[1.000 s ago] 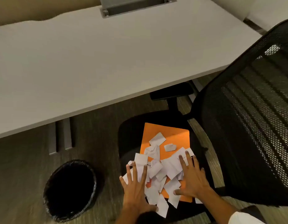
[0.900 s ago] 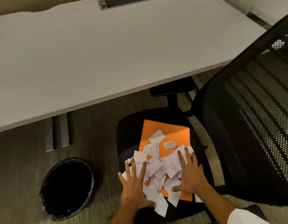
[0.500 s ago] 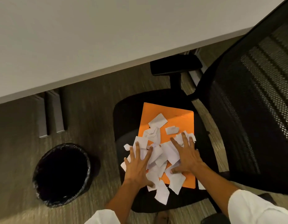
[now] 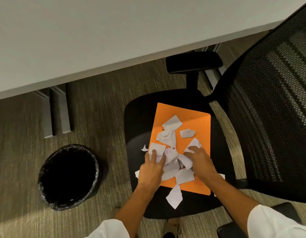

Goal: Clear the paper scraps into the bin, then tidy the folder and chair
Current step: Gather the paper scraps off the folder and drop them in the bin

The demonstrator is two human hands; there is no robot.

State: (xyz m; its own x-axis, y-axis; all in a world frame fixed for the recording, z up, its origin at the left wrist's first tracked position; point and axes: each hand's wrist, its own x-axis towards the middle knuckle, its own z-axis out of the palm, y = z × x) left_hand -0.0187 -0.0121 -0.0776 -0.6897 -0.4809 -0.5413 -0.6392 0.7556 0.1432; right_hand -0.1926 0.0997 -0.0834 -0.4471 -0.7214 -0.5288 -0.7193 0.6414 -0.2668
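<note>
An orange folder (image 4: 195,121) lies flat on the black chair seat (image 4: 140,117). White paper scraps (image 4: 172,123) are scattered over it, and a bunched pile (image 4: 174,160) sits between my hands. My left hand (image 4: 151,169) presses on the pile's left side with fingers curling into the scraps. My right hand (image 4: 199,160) curls its fingers round the pile's right side. One scrap (image 4: 174,196) lies on the seat near the front edge. A round bin with a black liner (image 4: 68,176) stands on the floor left of the chair.
A white desk (image 4: 97,31) runs across the top, its edge just beyond the chair. Grey desk legs (image 4: 54,110) stand behind the bin. The chair's mesh backrest (image 4: 272,109) rises at right and an armrest (image 4: 193,63) sits at the far side. The floor is carpet.
My hands went from flat and spread on the scraps to drawn together, fingers curling and bunching the paper into a pile. The view has tilted down toward the seat.
</note>
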